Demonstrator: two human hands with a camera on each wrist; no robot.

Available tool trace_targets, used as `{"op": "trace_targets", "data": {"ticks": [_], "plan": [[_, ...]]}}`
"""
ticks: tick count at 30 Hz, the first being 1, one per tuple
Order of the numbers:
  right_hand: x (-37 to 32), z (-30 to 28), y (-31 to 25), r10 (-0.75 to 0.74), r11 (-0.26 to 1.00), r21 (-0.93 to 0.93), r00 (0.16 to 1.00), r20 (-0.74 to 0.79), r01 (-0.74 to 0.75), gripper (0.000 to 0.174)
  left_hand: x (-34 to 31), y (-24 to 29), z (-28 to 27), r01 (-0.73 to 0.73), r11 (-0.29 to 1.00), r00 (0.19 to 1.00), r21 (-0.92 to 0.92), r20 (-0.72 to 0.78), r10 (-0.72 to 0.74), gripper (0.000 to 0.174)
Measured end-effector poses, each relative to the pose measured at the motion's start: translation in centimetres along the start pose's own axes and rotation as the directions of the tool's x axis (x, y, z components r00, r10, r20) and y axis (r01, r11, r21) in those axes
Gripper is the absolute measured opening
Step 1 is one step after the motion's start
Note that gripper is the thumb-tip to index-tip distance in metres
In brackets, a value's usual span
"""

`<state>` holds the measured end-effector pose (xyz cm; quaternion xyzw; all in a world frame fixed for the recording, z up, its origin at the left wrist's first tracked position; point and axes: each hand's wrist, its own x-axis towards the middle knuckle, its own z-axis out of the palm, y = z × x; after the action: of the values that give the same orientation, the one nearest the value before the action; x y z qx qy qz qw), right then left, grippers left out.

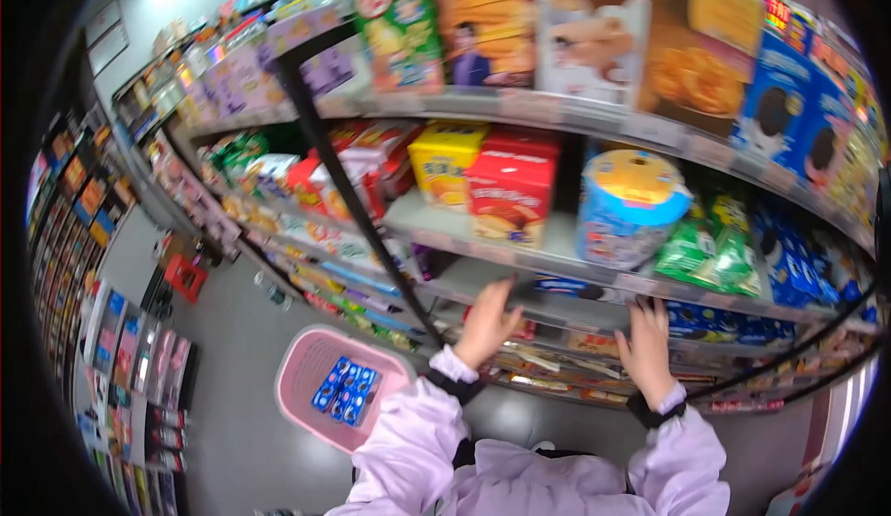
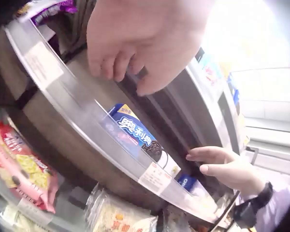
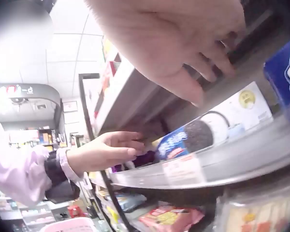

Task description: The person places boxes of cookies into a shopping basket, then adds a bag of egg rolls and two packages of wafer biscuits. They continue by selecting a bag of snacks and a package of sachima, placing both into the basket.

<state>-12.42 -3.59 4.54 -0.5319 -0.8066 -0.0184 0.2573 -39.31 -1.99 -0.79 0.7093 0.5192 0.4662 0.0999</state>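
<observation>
A blue-and-white box of Oreo cookies lies on a lower shelf, behind the clear lip. My left hand is at the left of this shelf, and the left wrist view shows its fingers loosely bent with nothing in them. My right hand is over the shelf edge on the other side. In the right wrist view its palm and spread fingers are above the cookie box, holding nothing. More blue cookie packs fill the shelf at the right.
A pink basket with several blue packs stands on the floor at the left. The shelf above carries a red box, a blue tub and green bags. A black bar slants down at the left.
</observation>
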Motion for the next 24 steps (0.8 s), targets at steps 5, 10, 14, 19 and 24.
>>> {"op": "trace_targets", "data": {"ticks": [5,10,14,19,24], "plan": [[-5.5,3.9,-5.5,-0.066,0.922,0.381,0.948,0.313,-0.062,0.052,-11.8,-1.6,-6.1,0.440,0.844,0.892,-0.307,0.042,-0.449,0.027],[-6.6,10.4,-10.5,-0.154,0.836,0.506,0.794,0.588,-0.213,0.057,-24.5,-9.8,-9.7,0.766,0.613,0.616,-0.191,-0.049,-0.786,0.019],[-4.5,13.1,-15.5,-0.239,0.815,0.530,0.697,0.676,-0.234,0.055,-31.8,-16.4,-13.0,0.901,0.434,0.431,0.011,-0.131,-0.893,0.018],[-3.2,15.9,-20.8,-0.267,0.822,0.515,0.636,0.724,-0.241,0.052,-37.3,-23.4,-15.0,0.971,0.228,0.239,0.076,-0.205,-0.949,0.019],[-3.9,18.2,-23.4,-0.230,0.842,0.440,0.529,0.816,-0.312,0.050,-39.6,-28.4,-15.4,0.971,-0.003,0.047,0.237,-0.204,-0.978,0.029]]}}
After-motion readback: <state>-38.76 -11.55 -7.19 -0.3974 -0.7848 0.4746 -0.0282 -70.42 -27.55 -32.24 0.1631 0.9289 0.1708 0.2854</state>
